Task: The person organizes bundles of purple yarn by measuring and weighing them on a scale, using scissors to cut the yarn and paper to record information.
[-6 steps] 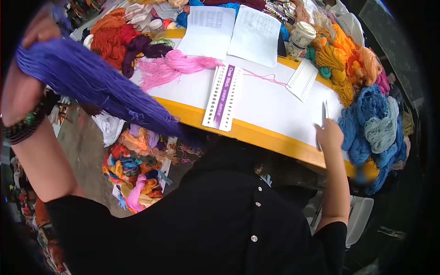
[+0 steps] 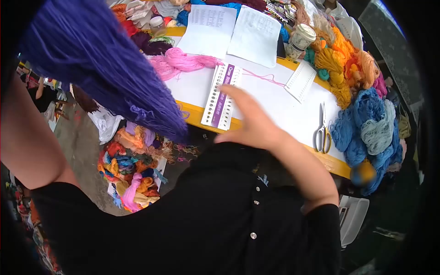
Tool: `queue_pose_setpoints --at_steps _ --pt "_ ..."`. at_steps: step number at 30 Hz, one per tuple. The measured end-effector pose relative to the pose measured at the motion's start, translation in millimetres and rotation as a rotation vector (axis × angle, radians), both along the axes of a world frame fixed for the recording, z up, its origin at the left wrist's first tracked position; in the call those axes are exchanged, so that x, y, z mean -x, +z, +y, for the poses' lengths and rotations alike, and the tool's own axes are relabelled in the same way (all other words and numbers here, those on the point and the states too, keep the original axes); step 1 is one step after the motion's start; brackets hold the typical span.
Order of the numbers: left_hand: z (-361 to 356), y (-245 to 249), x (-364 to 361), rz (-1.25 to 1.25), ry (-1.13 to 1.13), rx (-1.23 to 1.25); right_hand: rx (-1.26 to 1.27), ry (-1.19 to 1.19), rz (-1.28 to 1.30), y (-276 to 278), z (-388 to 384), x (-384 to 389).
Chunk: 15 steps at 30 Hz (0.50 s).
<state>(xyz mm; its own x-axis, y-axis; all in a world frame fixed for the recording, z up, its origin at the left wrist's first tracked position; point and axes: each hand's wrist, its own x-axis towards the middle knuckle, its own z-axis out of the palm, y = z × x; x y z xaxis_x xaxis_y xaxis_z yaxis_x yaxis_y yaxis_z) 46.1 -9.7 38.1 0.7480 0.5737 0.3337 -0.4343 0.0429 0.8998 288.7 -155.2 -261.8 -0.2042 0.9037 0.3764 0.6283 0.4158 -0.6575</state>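
A large purple-blue yarn skein [image 2: 105, 68] hangs across the upper left, its lower end beside the table's front edge. My left forearm [image 2: 30, 133] is raised beneath it; the left hand itself does not show. Over the table's front edge, my right hand [image 2: 252, 119] has its thumb and fingers spread, with nothing in it. Its fingertips are at the purple-and-white punched cards [image 2: 222, 98]; contact is unclear. Scissors [image 2: 322, 133] lie at the right on the white sheet. Pink yarn [image 2: 183, 63] lies left of the cards, and a pink strand runs toward another punched card [image 2: 300, 81].
Two printed papers [image 2: 208, 27] lie at the back beside a patterned cup [image 2: 300, 40]. Orange yarn [image 2: 346, 50] and blue yarn [image 2: 366, 126] line the table's right side. Below the table at left are mixed skeins [image 2: 133, 169] and a white bag [image 2: 106, 123].
My right hand has let go of the scissors and moved left to the cards. My left hand has gone out of sight, and the purple skein has risen and appears larger.
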Motion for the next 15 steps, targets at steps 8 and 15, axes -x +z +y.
queue_pose_setpoints --at_steps 8,15 --pt "139 -4 116 -0.115 0.440 -0.162 0.895 0.797 0.462 -36 28 96" --pt "109 -368 222 0.776 0.426 0.565 1.181 0.576 1.147 -17 -37 18"
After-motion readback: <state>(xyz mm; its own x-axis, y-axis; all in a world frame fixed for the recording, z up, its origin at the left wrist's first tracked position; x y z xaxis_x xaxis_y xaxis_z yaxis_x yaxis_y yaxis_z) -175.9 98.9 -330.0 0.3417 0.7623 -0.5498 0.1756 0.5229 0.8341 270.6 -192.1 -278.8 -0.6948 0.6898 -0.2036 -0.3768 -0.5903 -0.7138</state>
